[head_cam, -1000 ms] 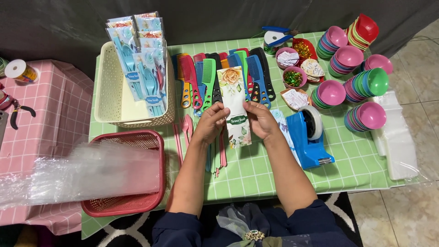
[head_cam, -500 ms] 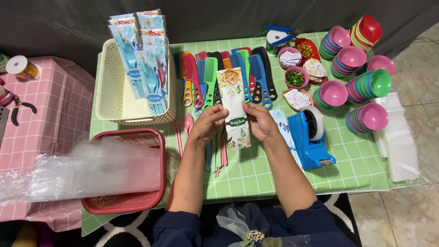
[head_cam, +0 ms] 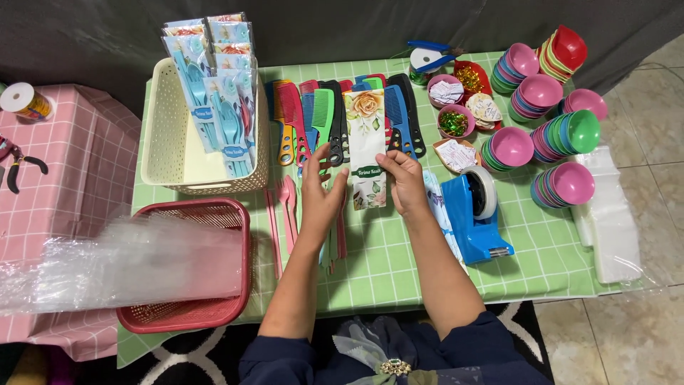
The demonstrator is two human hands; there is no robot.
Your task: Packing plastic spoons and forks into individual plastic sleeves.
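- Green checked cloth covers my desk [head_cam: 399, 264], with a dark curtain behind it and a pink checked surface off at nine o'clock; only the head view shows any of this.
- At the centre, my left hand [head_cam: 318, 191] and right hand [head_cam: 406, 182] sit either side of a tall floral card packet [head_cam: 365, 146], which lies flat over the row of coloured combs [head_cam: 324, 117].
- My right hand is closed on the packet's lower right edge, thumb over the front. My left hand's fingers are spread and press its lower left edge; whether they pinch it or only steady it I cannot tell.
- I judge the step in hand to be squaring up or closing this packet. The next move would call for a firm pinch at the bottom, keeping the contents from sliding out.
- Both forearms come in from six o'clock, elbows wide, wrists bent slightly inward toward each other.
- Pink plastic spoons and forks [head_cam: 285, 207] lie under my left wrist.
- At three o'clock of my right hand stands a blue tape dispenser [head_cam: 476, 214]; stacked coloured bowls [head_cam: 548, 121] lie further out toward two o'clock.
- At ten o'clock a cream basket [head_cam: 167, 153] holds finished packets; at eight o'clock a red basket [head_cam: 185, 314] carries clear plastic sleeves [head_cam: 128, 260].
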